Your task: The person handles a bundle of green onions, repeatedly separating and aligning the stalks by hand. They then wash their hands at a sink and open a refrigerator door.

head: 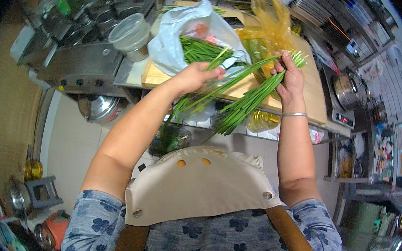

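My right hand [291,76] grips a bunch of long green stalks [252,103], which look like garlic chives, near their pale cut ends; the leafy ends hang past the board's front edge. In my left hand [201,75] are a few more green stalks, their tips hanging down. Behind my left hand, a white plastic bag [166,39] lies open with more greens [201,53] inside. Beside it, behind my right hand, stands a yellow translucent plastic bag [269,18] with some green contents. Both bags rest on a wooden board [312,97].
Left of the board are clear plastic tubs [131,35] and a steel stove [81,63]. A steel pot [348,90] sits on a cooker at the right. Below the board's front edge, a container of greens [171,140] stands low down.
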Demonstrator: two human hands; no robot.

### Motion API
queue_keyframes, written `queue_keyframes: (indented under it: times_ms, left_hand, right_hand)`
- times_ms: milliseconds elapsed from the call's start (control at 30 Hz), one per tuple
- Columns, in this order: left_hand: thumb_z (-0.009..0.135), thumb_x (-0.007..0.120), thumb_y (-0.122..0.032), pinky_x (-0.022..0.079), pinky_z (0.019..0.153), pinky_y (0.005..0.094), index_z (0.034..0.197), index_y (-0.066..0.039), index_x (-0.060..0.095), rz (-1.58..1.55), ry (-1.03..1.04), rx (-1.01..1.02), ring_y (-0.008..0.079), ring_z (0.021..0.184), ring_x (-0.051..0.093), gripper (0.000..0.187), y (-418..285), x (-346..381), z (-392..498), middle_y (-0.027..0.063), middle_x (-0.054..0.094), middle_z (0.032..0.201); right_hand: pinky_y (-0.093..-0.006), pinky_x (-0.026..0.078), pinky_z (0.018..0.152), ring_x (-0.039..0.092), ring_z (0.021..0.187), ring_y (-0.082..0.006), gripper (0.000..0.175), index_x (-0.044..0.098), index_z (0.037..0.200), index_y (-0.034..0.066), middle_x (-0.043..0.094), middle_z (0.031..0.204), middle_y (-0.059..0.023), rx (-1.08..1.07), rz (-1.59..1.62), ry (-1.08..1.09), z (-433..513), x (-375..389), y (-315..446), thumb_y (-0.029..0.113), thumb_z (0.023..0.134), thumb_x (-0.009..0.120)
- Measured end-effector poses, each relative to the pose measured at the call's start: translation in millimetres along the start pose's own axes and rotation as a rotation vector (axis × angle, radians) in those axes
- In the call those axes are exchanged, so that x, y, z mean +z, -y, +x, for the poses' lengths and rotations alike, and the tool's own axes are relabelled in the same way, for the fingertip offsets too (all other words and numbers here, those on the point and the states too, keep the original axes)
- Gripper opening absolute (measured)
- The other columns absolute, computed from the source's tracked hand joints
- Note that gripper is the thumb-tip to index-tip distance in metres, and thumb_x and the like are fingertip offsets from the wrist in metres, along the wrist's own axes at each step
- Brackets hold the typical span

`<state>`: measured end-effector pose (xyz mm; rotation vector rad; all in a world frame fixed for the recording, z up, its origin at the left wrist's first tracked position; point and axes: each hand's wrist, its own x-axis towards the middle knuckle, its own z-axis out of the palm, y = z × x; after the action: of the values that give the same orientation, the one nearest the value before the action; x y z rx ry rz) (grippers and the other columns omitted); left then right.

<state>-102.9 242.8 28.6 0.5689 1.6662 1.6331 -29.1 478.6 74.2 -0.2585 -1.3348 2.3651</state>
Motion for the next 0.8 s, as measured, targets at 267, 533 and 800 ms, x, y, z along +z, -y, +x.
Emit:
queue_keyframes:
  times_ms: [267, 533, 800]
  left_hand:
    - [0.086, 0.05, -0.028, 0.023, 0.039, 0.0197, 0.101, -0.009, 0.057, 0.125, 0.432, -0.153, 0.0033, 0.044, 0.026, 0.026, -3, 25, 2, -0.0056, 0.053, 0.075]
    - [0.084, 0.05, -0.036, 0.026, 0.041, 0.0191, 0.087, -0.01, 0.056, 0.437, 0.717, -0.027, 0.0031, 0.044, 0.032, 0.026, 37, 70, -51, -0.0042, 0.055, 0.068]
    - [0.083, 0.055, -0.026, 0.027, 0.043, 0.018, 0.098, -0.008, 0.059, 0.318, 1.014, -0.279, 0.0034, 0.047, 0.033, 0.024, 83, 120, -131, -0.0063, 0.052, 0.068]
  right_hand:
    - [-0.0227, 0.039, 0.049, 0.041, 0.052, -0.0068, 0.018, 0.05, 0.097, 0.0041, 0.055, 0.087, -0.0057, -0.175, 0.043, -0.131, -78, -31, 32, 0.017, 0.084, 0.053]
    - [-0.0303, 0.043, 0.056, 0.049, 0.058, -0.0141, 0.02, 0.057, 0.089, 0.0054, 0.055, 0.074, -0.0041, -0.225, -0.112, -0.565, -234, -55, 21, 0.024, 0.082, 0.054]
    - [-0.0217, 0.039, 0.046, 0.041, 0.049, -0.0058, 0.014, 0.053, 0.091, 0.006, 0.057, 0.085, -0.0032, -0.337, 0.031, -0.842, -391, -53, 6, 0.019, 0.085, 0.051]
